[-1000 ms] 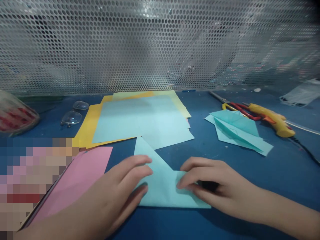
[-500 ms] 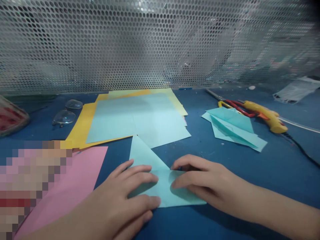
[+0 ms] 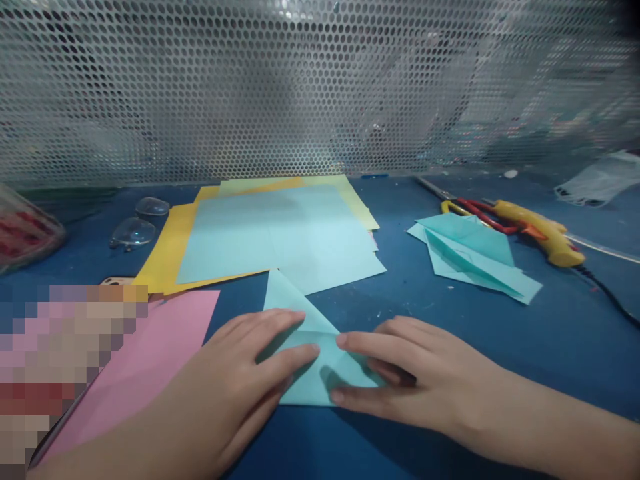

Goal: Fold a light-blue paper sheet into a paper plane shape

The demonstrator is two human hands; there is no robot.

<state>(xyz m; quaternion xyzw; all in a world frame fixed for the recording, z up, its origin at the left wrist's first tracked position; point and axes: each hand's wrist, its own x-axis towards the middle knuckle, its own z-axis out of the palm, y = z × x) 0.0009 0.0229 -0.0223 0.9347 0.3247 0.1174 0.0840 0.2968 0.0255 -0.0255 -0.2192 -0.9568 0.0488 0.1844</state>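
A folded light-blue paper [image 3: 310,380] lies on the blue table in front of me, with a pointed corner towards the paper stack. My left hand [image 3: 250,363] rests over its left part, fingers apart and fingertips on the paper. From the right, my right hand [image 3: 410,370] touches the sheet with its index finger and thumb spread. The paper's right end is partly hidden under that hand. Just beyond the point lies a stack topped by a flat light-blue sheet [image 3: 270,233].
Folded turquoise paper [image 3: 470,257], scissors [image 3: 480,213] and a yellow glue gun [image 3: 540,233] lie at the right. Eyeglasses [image 3: 133,233] and pink paper [image 3: 145,353] are at the left, beside a pixelated area. A perforated metal panel [image 3: 300,93] stands behind.
My right hand's thumb and index finger have spread apart on the folded paper. My left hand's fingers have shifted, with the index fingertip now nearer the middle crease.
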